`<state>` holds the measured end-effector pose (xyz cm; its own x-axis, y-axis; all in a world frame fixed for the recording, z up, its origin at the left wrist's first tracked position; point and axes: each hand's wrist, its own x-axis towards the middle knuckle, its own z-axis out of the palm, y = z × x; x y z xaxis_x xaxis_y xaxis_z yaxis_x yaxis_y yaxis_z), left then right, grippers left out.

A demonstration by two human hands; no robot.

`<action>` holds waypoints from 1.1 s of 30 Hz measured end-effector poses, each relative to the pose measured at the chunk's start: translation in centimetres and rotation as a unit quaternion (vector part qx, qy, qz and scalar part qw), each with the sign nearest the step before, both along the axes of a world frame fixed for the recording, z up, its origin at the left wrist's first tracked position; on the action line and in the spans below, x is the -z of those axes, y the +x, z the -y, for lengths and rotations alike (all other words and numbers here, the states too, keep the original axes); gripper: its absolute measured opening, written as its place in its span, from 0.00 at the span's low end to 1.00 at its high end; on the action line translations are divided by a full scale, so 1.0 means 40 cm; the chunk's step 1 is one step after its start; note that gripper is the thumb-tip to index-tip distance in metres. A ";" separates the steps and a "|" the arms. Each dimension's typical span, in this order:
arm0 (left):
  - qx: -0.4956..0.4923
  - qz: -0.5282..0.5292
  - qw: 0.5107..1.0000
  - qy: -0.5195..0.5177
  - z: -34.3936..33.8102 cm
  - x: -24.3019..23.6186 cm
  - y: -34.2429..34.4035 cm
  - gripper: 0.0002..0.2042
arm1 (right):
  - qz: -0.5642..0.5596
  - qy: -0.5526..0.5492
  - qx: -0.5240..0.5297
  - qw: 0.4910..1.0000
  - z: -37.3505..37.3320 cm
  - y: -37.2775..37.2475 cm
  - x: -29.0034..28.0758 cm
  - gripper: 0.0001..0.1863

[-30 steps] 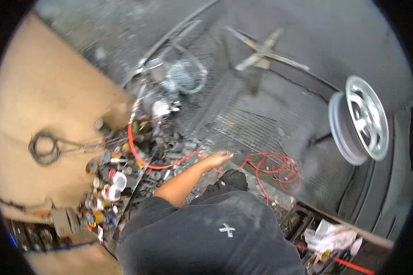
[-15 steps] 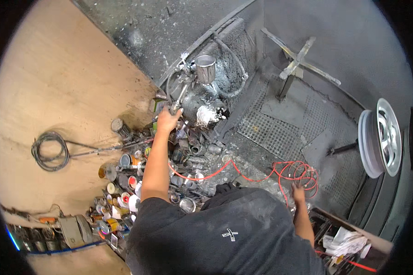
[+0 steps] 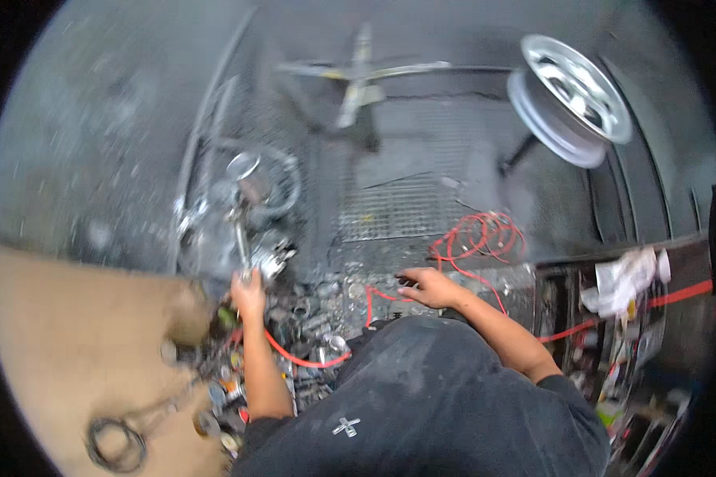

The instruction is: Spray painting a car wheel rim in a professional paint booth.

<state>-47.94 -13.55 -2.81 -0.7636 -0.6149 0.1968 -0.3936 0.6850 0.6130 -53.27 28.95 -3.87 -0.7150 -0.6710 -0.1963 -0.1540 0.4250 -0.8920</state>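
Note:
My left hand [image 3: 249, 296] is closed around the handle of a metal spray gun [image 3: 242, 234], whose silver paint cup [image 3: 251, 181] points away from me. A red air hose [image 3: 302, 362] trails from beside that hand across the clutter toward my body. In front of my chest, my right hand [image 3: 428, 288] is held with its fingers loosely apart and nothing visible in them. Beyond it, a loose coil of the red hose [image 3: 485, 238] lies on the floor. Motion blurs the gun and the left side.
A silver wheel rim [image 3: 533, 119] sits on a post at the far right. A taped cross-shaped stand [image 3: 359, 75] rises ahead over a floor grate [image 3: 398, 208]. Several cans and cups crowd the floor near my left arm. A black cable coil [image 3: 115, 445] lies lower left; a white cloth [image 3: 619, 285] rests on a right-hand shelf.
My view has turned right. My right hand has left the red hose coil and come in toward my middle. My left hand still holds the spray gun.

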 end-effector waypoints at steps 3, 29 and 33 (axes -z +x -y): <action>0.103 -0.060 0.992 0.034 -0.187 -0.059 -0.053 0.16 | -0.024 -0.017 0.040 0.999 -0.053 -0.035 -0.007 0.24; 0.831 -0.029 0.554 0.038 -1.659 -0.186 -0.738 0.29 | -0.129 -0.158 0.698 0.686 -1.069 -0.321 -0.244 0.35; 0.829 -0.053 0.552 -0.070 -1.692 -0.264 -0.931 0.29 | -0.008 -0.253 0.672 0.696 -1.034 -0.313 -0.324 0.38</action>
<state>-85.17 54.13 7.75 -0.2338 0.9392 0.2516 0.8789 0.0935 0.4678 -65.80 70.30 9.08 -0.7638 0.6246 -0.1627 0.0681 -0.1727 -0.9826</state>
